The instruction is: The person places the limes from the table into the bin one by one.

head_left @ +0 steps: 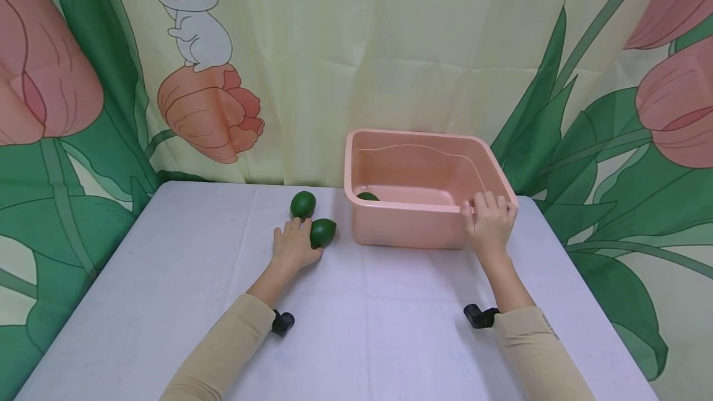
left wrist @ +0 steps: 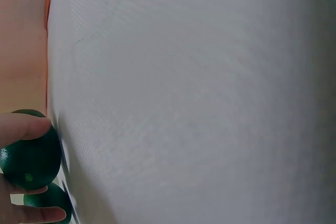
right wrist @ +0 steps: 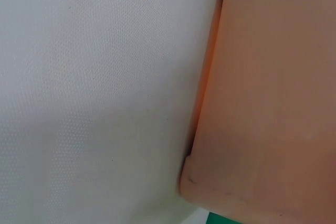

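Note:
My left hand (head_left: 294, 245) is at the nearer dark green lime (head_left: 323, 233), with the thumb on one side and fingers on the other. A second lime (head_left: 303, 204) lies just beyond the fingertips. In the left wrist view the thumb crosses the nearer lime (left wrist: 32, 158), and one finger overlaps the other lime (left wrist: 48, 199). My right hand (head_left: 491, 225) grips the rim of a pink plastic bin (head_left: 409, 228) at its near right corner. Inside the bin another lime (head_left: 367, 196) shows partly over the front wall. The right wrist view holds the bin's side (right wrist: 268, 98), without the hand.
A white cloth covers the table (head_left: 356, 327). Behind it hangs a curtain (head_left: 423, 42) printed with tulips and a rabbit, close to the bin's back. Black wrist cameras sit on both arms, the left one (head_left: 283, 323) and the right one (head_left: 480, 316) low over the cloth.

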